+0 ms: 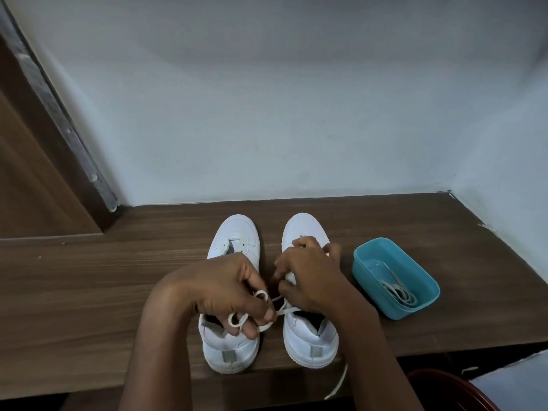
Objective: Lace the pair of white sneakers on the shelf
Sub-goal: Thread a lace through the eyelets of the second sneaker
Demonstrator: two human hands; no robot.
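Two white sneakers stood side by side on the brown wooden shelf (89, 277), with the toes towards the pale wall (267, 114) and the heels at the front edge. The left sneaker (237, 232) had open eyelets near its toe. The left hand (219, 289) was above this shoe, and its fingers were curled around a white lace (286, 310), which made small loops between the thumb and the fingers. From these loops the lace went across to the right sneaker (311, 336).

The right hand (308, 271) lay over the middle of the right sneaker with bent fingers, close to the eyelets. Whether it pinched the lace or only rested on the shoe, I could not tell, because the fingertips were hidden.

A loose lace end (338, 382) hung down over the front edge of the shelf, just below the right sneaker's heel. To the right of the shoes, near but apart from them, sat a teal container (373, 289) with a second lace (400, 292) coiled inside it.
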